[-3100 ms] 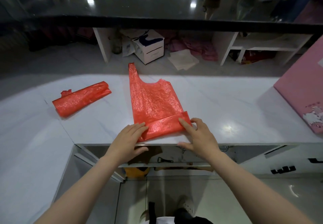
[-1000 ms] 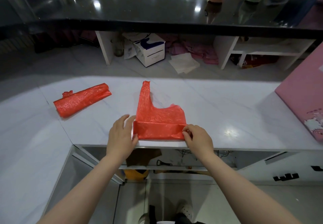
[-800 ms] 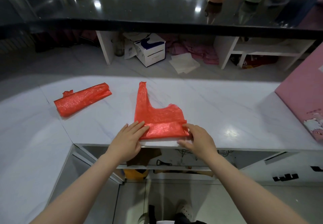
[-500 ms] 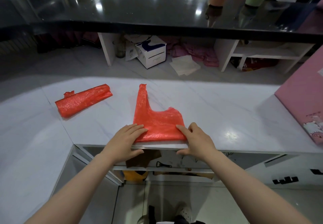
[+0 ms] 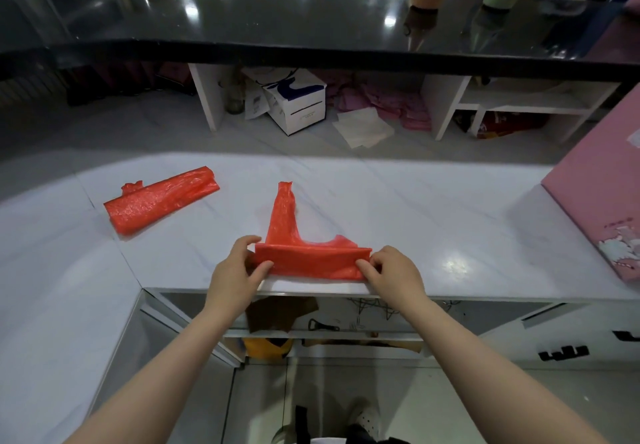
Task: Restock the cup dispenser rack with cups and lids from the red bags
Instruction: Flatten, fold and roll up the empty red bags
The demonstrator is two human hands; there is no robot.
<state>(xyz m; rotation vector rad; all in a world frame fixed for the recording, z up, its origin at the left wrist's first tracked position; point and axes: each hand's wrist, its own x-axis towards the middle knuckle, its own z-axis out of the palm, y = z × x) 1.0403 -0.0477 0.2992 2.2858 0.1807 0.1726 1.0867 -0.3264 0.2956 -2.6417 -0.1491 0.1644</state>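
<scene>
You are pinching the near end of the red bag [image 5: 311,263] at both of its corners, your left hand [image 5: 235,277] closed on the left end of the fold with the thumb on top and the fingers tucked behind, and your right hand [image 5: 391,275] closed on the right end in the same way. Gripping at the two ends is keeping the rolled band taut and straight, so each turn is laying evenly instead of bunching in the middle. The bag is lying flat on the white counter [image 5: 433,222], right at its near edge, with one handle strip [image 5: 284,211] pointing away from you; that is leaving you free length ahead to roll toward. Judging by its flatness, this bag is already empty, and you appear to be tidying it rather than unloading it. The second red bag [image 5: 162,197] is lying well apart to your left, already rolled into a bundle, which suggests you are giving this one the same treatment. No cups, lids or dispenser rack are showing in this view, so I cannot tell how far the restocking itself has come.
</scene>
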